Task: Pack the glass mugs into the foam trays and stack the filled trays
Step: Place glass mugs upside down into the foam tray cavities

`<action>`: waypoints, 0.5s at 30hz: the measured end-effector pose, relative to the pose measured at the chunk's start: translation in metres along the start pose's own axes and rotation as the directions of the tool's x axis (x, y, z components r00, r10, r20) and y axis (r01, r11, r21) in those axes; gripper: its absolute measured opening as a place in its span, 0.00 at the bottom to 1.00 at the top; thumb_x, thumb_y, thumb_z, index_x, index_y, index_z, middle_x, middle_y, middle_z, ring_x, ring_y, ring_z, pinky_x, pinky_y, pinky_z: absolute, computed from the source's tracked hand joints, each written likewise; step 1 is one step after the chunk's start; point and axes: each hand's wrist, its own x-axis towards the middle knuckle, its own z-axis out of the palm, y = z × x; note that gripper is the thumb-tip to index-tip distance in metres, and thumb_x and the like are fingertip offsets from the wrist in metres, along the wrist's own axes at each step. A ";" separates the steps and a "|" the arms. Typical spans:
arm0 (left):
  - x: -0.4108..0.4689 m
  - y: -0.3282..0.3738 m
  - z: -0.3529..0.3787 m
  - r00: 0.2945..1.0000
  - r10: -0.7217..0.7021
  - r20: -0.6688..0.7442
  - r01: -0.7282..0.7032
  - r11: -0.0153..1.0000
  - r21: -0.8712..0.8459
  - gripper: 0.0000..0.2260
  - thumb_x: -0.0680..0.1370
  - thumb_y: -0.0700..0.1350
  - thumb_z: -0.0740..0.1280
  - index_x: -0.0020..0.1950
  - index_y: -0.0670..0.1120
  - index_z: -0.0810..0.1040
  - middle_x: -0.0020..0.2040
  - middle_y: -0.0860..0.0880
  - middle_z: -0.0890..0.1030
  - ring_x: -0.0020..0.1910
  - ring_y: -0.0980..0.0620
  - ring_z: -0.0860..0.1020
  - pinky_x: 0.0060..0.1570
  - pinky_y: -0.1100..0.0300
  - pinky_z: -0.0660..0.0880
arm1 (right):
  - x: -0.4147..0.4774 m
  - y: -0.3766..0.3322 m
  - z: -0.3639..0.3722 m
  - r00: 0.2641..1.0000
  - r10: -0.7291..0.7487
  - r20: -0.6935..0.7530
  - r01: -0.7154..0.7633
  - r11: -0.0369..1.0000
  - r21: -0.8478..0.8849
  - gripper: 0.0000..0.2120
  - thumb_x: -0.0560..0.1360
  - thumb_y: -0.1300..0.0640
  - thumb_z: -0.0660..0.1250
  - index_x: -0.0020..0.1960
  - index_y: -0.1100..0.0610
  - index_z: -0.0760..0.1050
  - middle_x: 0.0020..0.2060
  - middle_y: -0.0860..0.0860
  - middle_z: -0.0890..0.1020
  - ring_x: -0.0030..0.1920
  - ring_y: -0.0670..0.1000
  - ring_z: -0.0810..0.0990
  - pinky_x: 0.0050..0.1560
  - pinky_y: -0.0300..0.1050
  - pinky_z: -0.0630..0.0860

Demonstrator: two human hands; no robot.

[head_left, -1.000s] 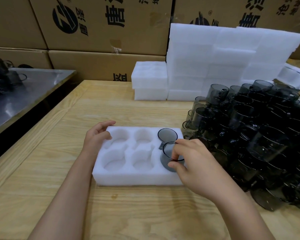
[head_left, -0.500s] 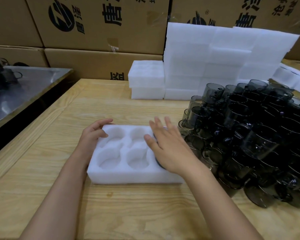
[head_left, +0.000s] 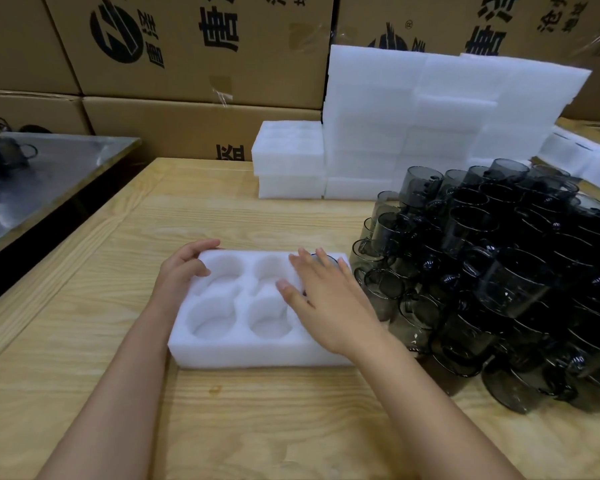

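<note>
Wood table (head_left: pixel 257 427); L hand (head_left: pixel 182 271) grips foam tray (head_left: pixel 243 355) corner; R hand (head_left: pixel 326 299) flat atop mug (head_left: pixel 329 258).

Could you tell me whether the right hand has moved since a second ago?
Yes: the right hand opened flat and reached farther, toward the foam tray's far edge.

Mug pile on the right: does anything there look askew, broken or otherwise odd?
The mugs lie heaped loosely on one another on the table, many tilted, and those at the near edge lie on their sides. For glass this looks careless, but no crack or shard shows. The tray sits flat.
</note>
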 end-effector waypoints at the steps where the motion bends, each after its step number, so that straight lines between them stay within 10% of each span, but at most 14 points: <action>1: 0.001 0.000 0.000 1.000 0.002 -0.007 -0.002 1.000 0.004 0.21 0.70 0.27 0.56 0.51 0.46 0.81 0.51 0.44 0.79 0.47 0.45 0.77 0.44 0.55 0.75 | -0.004 0.000 -0.002 0.992 0.022 -0.124 -0.018 0.999 0.032 0.24 0.81 0.44 0.49 0.73 0.53 0.62 0.74 0.51 0.62 0.75 0.51 0.55 0.73 0.48 0.49; 5: -0.001 0.001 -0.002 0.999 0.023 -0.044 -0.023 1.000 0.003 0.22 0.68 0.26 0.56 0.50 0.46 0.81 0.43 0.48 0.82 0.41 0.50 0.80 0.37 0.60 0.77 | -0.022 0.013 -0.010 0.763 0.168 -0.624 -0.305 0.945 -0.120 0.05 0.73 0.59 0.68 0.47 0.59 0.79 0.46 0.56 0.79 0.47 0.60 0.75 0.45 0.51 0.66; 9: -0.003 0.004 -0.002 0.998 0.019 -0.052 -0.021 0.999 -0.038 0.23 0.67 0.26 0.55 0.52 0.43 0.80 0.44 0.47 0.84 0.40 0.52 0.82 0.35 0.63 0.78 | -0.026 0.023 -0.018 0.766 0.446 -0.462 -0.618 0.709 -0.340 0.06 0.74 0.55 0.65 0.48 0.56 0.77 0.50 0.55 0.71 0.52 0.57 0.67 0.47 0.50 0.59; 15: -0.003 0.003 -0.002 0.999 0.001 -0.051 -0.003 0.999 -0.047 0.22 0.67 0.26 0.55 0.54 0.42 0.79 0.47 0.47 0.85 0.44 0.50 0.82 0.39 0.60 0.78 | -0.018 0.027 -0.018 0.833 0.418 -0.362 -0.544 0.737 -0.401 0.06 0.74 0.53 0.65 0.50 0.52 0.78 0.53 0.53 0.68 0.56 0.56 0.62 0.53 0.51 0.58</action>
